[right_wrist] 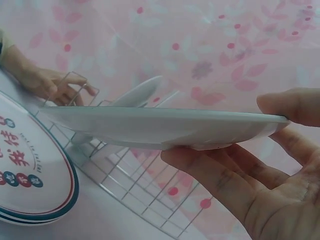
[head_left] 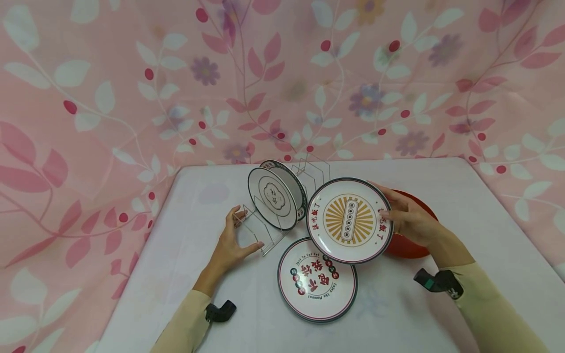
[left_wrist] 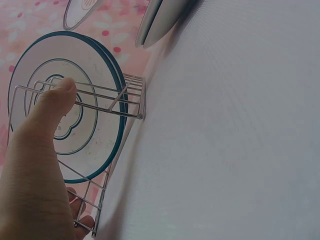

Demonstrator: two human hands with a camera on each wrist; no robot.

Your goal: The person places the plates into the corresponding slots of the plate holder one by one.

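Note:
My left hand (head_left: 230, 250) grips the near end of a silver wire dish rack (left_wrist: 142, 116), thumb on one side and fingers round the wires of the other. Two plates stand on edge in the rack; the front plate (head_left: 272, 198) leans back, with the rear plate (head_left: 296, 184) partly behind it. My right hand (head_left: 410, 220) pinches the right edge of a white plate (head_left: 350, 220) with a yellow sunburst and red characters, thumb on top and fingers beneath. That plate is tilted and overlaps a stack of plates (head_left: 318, 294) with red lettering.
A round red dish (head_left: 412, 250) lies behind my right hand, partly hidden by it. A white cloth covers the table (head_left: 212, 191), and a pink floral curtain (head_left: 273, 88) hangs along its back edge. Dark wrist cameras are strapped to both sleeves.

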